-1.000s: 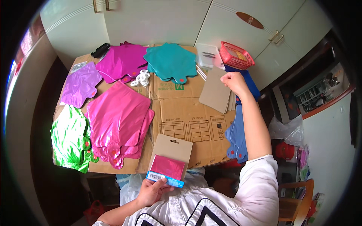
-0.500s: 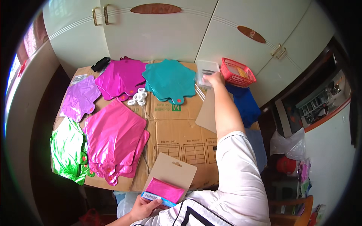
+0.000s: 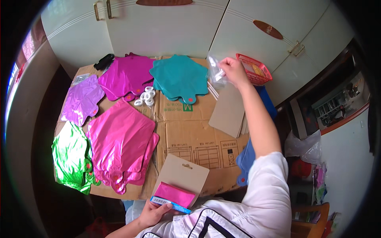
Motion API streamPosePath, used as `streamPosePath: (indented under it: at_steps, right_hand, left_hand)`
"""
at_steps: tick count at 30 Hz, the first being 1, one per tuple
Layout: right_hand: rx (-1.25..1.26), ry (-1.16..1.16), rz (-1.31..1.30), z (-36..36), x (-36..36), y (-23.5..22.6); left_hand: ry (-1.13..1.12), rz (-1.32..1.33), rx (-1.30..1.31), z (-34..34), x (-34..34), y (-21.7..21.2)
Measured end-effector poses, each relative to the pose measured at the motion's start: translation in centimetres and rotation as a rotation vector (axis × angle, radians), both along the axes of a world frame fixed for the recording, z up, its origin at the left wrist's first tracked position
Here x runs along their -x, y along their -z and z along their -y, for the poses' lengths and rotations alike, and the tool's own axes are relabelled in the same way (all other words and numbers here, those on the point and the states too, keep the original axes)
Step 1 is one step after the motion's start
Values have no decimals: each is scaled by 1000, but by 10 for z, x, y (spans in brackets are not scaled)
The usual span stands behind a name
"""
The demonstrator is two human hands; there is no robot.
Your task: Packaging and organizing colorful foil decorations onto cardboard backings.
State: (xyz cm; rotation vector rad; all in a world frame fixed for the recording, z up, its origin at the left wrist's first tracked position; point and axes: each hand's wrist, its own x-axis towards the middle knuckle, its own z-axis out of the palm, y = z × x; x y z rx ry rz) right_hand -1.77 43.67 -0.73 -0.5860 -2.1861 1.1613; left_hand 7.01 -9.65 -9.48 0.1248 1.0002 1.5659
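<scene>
My left hand (image 3: 154, 213), near the table's front edge, grips a tan backing card (image 3: 184, 171) with a hang hole. Against that card lies a folded pink foil piece (image 3: 174, 194), with a blue barcoded strip (image 3: 176, 205) along its lower edge under my thumb. My right arm reaches to the far right of the table. There my right hand (image 3: 235, 71) pinches a clear plastic bag (image 3: 216, 71), which looks creased. Just below the bag lie a stack of tan cards (image 3: 228, 113) and several thin white sticks (image 3: 213, 91).
Flat foil balloons lie in pink (image 3: 121, 139), magenta (image 3: 126, 77), teal (image 3: 179, 79), lilac (image 3: 82, 99), green (image 3: 71, 156) and blue (image 3: 247, 158). White ribbon rolls (image 3: 146, 97) sit among them. A red basket (image 3: 256, 71) stands far right; cardboard (image 3: 186, 135) covers the table.
My right hand has moved a little up and right, drawing at the clear bag, which is now creased. My left hand keeps its hold on the card. The view has shifted slightly.
</scene>
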Motion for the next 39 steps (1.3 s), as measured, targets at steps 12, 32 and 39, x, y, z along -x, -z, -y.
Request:
streamPosePath:
  at_steps: [12, 32, 39]
  right_hand:
    - [-347, -200, 366, 278, -130, 54]
    - [962, -39, 26, 429, -263, 124]
    - [1067, 129, 60, 436, -258, 114]
  left_hand:
    - [-105, -43, -65, 52, -16, 17]
    - [-100, 191, 98, 20, -63, 16]
    - [-74, -47, 77, 20, -68, 29]
